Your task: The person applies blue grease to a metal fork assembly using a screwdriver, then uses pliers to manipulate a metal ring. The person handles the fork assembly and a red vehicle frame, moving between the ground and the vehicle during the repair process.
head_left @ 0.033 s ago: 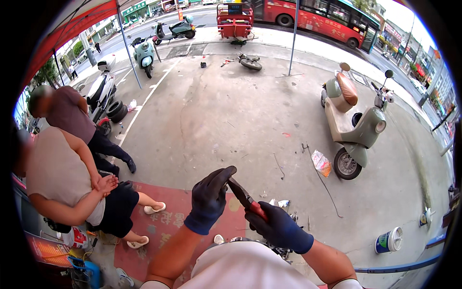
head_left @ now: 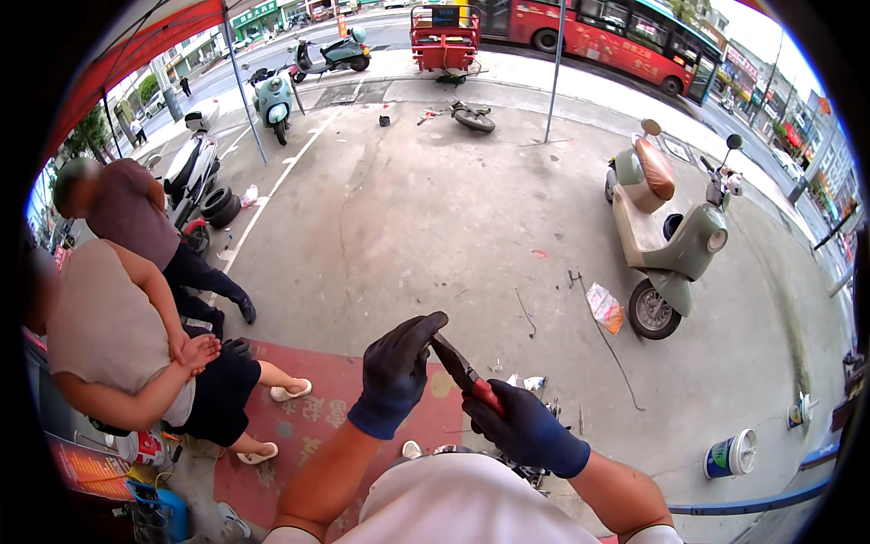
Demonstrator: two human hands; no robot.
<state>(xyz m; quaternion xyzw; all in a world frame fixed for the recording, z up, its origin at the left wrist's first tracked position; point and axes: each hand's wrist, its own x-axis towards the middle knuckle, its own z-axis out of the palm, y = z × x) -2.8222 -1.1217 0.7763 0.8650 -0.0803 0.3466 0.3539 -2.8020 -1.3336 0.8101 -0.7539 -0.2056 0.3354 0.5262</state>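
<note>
Both my hands wear dark gloves with blue cuffs and are raised in front of my chest. My right hand is closed round the red handles of a pair of pliers. The dark jaws point up and to the left, toward my other hand. My left hand is bent at the jaw tips, its fingers pressed together. What it holds, if anything, is hidden by the glove. Whether the jaws grip anything is too small to tell.
A red mat lies below to the left, where one person stands beside another. A scooter stands at right near a plastic bag and a white bucket. Dark parts lie partly hidden beneath my right arm.
The red bus on the road has moved slightly to the right. My hands and the pliers hold nearly the same pose.
</note>
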